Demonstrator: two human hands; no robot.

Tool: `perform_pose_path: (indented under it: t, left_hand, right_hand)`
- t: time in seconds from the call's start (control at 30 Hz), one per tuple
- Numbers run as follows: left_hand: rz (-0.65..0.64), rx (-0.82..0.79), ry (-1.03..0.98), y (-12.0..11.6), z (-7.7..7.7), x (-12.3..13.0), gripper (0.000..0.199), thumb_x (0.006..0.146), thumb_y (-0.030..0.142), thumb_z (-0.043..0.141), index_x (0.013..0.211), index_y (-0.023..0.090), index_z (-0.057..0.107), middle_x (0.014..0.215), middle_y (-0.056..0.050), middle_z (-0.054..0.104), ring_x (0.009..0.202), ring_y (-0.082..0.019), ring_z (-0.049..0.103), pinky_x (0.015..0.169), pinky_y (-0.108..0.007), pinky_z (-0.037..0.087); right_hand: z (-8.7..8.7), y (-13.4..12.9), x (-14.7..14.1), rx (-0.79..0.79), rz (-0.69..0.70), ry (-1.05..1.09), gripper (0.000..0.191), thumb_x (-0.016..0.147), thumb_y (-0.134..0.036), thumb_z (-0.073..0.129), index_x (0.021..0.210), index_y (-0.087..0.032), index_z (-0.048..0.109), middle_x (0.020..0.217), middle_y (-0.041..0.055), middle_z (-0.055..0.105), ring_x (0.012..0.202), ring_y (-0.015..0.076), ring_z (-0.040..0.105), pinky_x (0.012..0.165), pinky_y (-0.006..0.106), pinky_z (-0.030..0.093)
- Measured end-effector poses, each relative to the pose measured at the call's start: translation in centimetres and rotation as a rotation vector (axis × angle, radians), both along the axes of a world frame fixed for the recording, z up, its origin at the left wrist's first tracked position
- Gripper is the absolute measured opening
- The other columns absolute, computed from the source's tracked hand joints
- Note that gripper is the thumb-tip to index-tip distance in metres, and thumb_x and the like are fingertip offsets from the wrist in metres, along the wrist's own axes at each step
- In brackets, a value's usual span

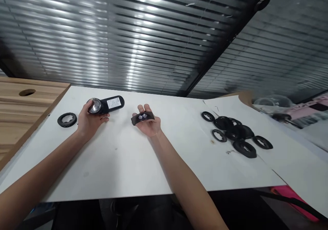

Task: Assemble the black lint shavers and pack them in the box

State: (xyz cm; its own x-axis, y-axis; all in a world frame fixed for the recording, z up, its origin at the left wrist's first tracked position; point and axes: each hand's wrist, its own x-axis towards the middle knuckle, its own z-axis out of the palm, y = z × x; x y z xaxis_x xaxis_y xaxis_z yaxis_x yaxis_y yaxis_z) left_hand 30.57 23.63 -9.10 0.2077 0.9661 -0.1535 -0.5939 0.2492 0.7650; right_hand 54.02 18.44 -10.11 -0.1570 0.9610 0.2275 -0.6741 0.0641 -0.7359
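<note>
A black device (102, 106) with a round perforated metal head and a white label is held in my left hand (88, 122), its handle pointing right. My right hand (151, 125) is turned palm up, with a curved dark strip (142, 117) bearing two small shiny round parts lying across its fingers. The thumb sits by the strip's right end, and the fingertips show beyond it. On the white table, a black ring (67, 120) lies just left of my left hand.
Several black rings (244, 148) lie in a loose pile on the right part of the white table (133, 165). A wooden board (28, 110) with an oval hole is at the left. Blinds rise behind. Clear plastic and pink items (307, 109) stand far right.
</note>
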Motion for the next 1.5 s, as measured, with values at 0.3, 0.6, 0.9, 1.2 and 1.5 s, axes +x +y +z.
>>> perform_pose_path:
  t: [0.3, 0.6, 0.9, 1.2, 1.5]
  left_hand:
    - [-0.002, 0.075, 0.089, 0.1, -0.4, 0.1, 0.051, 0.072, 0.062, 0.079, 0.095, 0.021, 0.059, 0.09, -0.005, 0.068, 0.068, -0.022, 0.067, 0.06, -0.034, 0.056]
    - [0.0, 0.624, 0.86, -1.5, -0.9, 0.2, 0.061, 0.073, 0.036, 0.089, 0.129, 0.027, 0.065, 0.123, -0.008, 0.07, 0.116, -0.032, 0.065, 0.105, -0.043, 0.049]
    - [0.136, 0.6, 0.634, -2.3, -0.3, 1.0, 0.046, 0.075, 0.021, 0.09, 0.118, 0.026, 0.074, 0.141, -0.013, 0.064, 0.147, -0.036, 0.046, 0.121, -0.043, 0.037]
    - [-0.483, -0.241, -0.194, -5.0, -0.9, 3.9, 0.061, 0.101, 0.067, 0.044, 0.112, 0.013, 0.073, 0.121, -0.022, 0.074, 0.113, -0.035, 0.072, 0.091, -0.044, 0.058]
    - [-0.59, -0.394, -0.301, -4.3, -1.4, 3.9, 0.055, 0.103, 0.058, 0.039, 0.117, 0.015, 0.072, 0.122, -0.019, 0.075, 0.104, -0.035, 0.074, 0.096, -0.052, 0.057]
  right_hand:
    - [0.3, -0.1, -0.3, -0.032, -0.015, -0.025, 0.04, 0.057, -0.006, 0.076, 0.072, -0.023, 0.044, 0.088, -0.0039, 0.06, 0.074, 0.0159, 0.062, 0.062, 0.031, 0.059]
    - [0.8, 0.8, 0.8, -0.158, -0.415, -0.042, 0.036, 0.055, -0.002, 0.071, 0.079, -0.026, 0.062, 0.091, -0.0025, 0.073, 0.087, 0.0198, 0.068, 0.07, 0.032, 0.061]
    - [1.2, 1.0, -0.4, -0.106, -0.427, -0.245, 0.034, 0.056, -0.015, 0.064, 0.088, -0.025, 0.064, 0.082, -0.0017, 0.069, 0.065, 0.0165, 0.058, 0.053, 0.028, 0.05]
    - [3.5, -1.6, -2.3, 0.269, -0.279, -0.803, 0.021, 0.078, -0.018, 0.079, 0.098, -0.025, 0.076, 0.1, 0.004, 0.072, 0.086, 0.0223, 0.068, 0.067, 0.033, 0.056]
    - [2.0, -1.6, -3.5, 0.102, -0.255, -0.854, 0.025, 0.084, -0.043, 0.086, 0.1, -0.025, 0.077, 0.097, 0.0041, 0.076, 0.083, 0.0231, 0.071, 0.072, 0.037, 0.062]
